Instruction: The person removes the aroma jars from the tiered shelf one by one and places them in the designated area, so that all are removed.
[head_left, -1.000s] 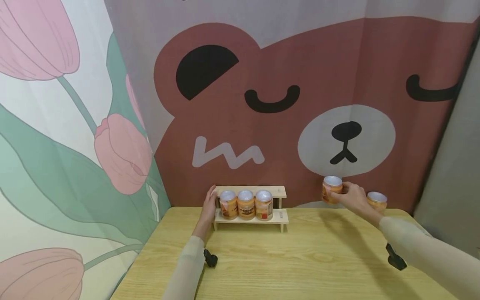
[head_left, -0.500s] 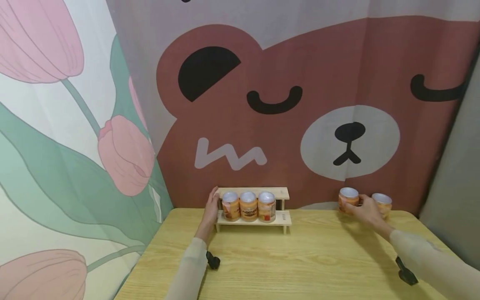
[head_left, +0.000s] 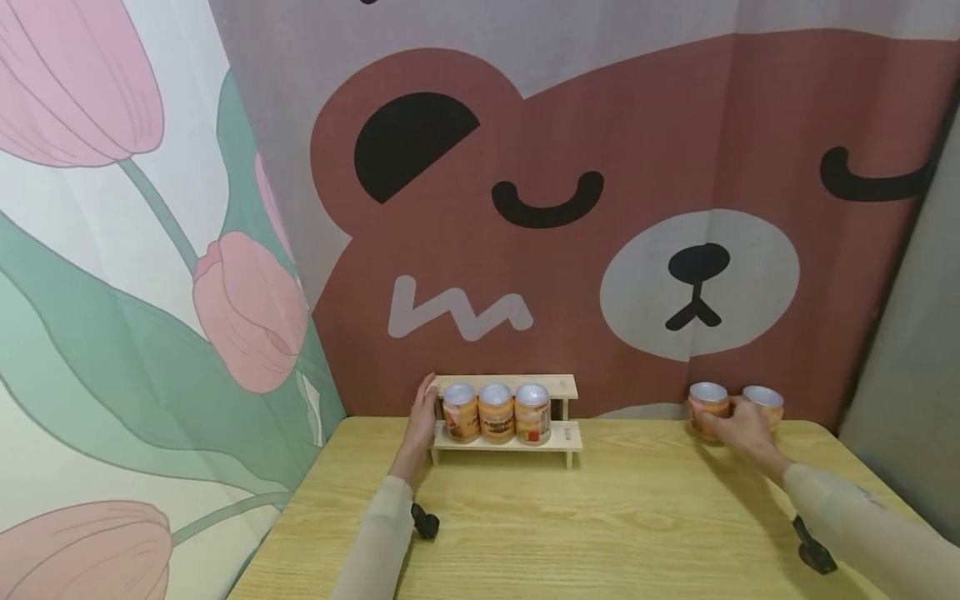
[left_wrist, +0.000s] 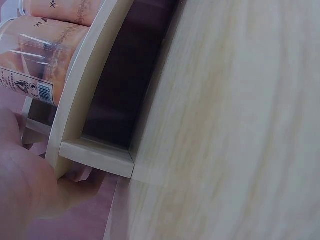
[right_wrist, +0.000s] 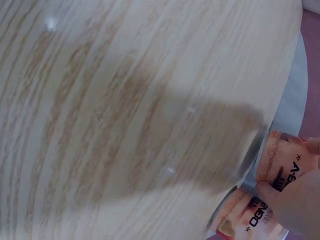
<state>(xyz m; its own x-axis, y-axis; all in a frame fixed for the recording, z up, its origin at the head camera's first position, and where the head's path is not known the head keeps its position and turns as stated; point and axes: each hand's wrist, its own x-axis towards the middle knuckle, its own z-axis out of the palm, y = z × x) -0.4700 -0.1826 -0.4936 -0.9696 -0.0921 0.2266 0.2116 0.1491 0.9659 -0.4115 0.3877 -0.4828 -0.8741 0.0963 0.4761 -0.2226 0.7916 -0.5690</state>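
My right hand holds an orange can with a silvery lid, thumb and fingers on its sides. That can stands upright at the table's back right, beside a second orange can that the hand partly covers. In the right wrist view the held can and its neighbour show printed labels. Over on the left, my left hand grips the left end of a small two-step wooden rack. Three similar cans stand in a row on its lower step.
The wood-grain table spreads in front of the rack and cans. Close behind its back edge hangs a curtain printed with a bear. A tulip-print curtain hangs at the left.
My right hand has brought its can right and down from above the table, to stand beside the other can. The left hand stays on the rack.
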